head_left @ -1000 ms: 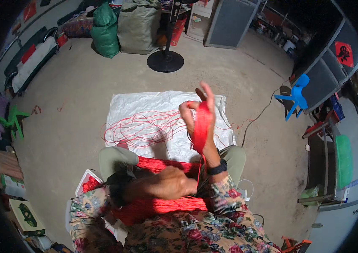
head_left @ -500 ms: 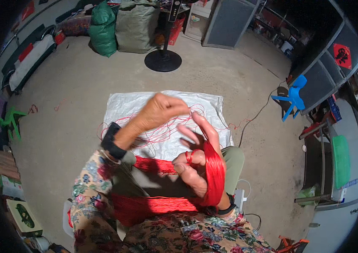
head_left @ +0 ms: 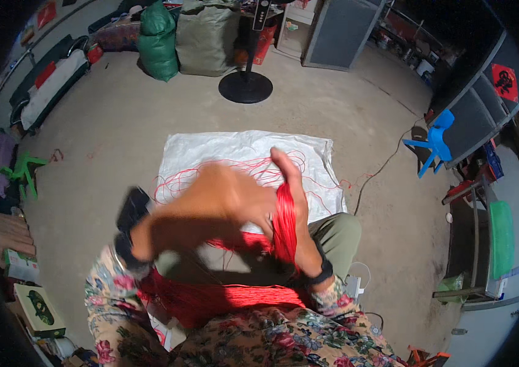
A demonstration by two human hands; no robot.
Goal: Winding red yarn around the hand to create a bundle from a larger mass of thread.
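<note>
A thick skein of red cord (head_left: 284, 223) is looped round my right hand (head_left: 297, 191), with one finger stretched upward beyond the strands. In front of the right palm is my left hand (head_left: 226, 199), smeared by motion, its fingers partly hidden near the skein. More red cord (head_left: 229, 300) stretches in a broad band across my lap, and another stretch shows between my knees. Loose thin red strands (head_left: 195, 177) lie in tangled loops on a white sheet (head_left: 317, 150) on the floor ahead.
A black fan base (head_left: 245, 88) stands beyond the sheet, with green and grey sacks (head_left: 207, 43) behind it. A blue chair (head_left: 437, 140) is at right, a small green stool (head_left: 24, 171) at left. A dark cable (head_left: 382, 165) runs along the floor.
My left hand has swung down and nearer, now overlapping the right hand's fingers. My right hand has shifted slightly left, still wrapped in the skein. The whole view has moved a little.
</note>
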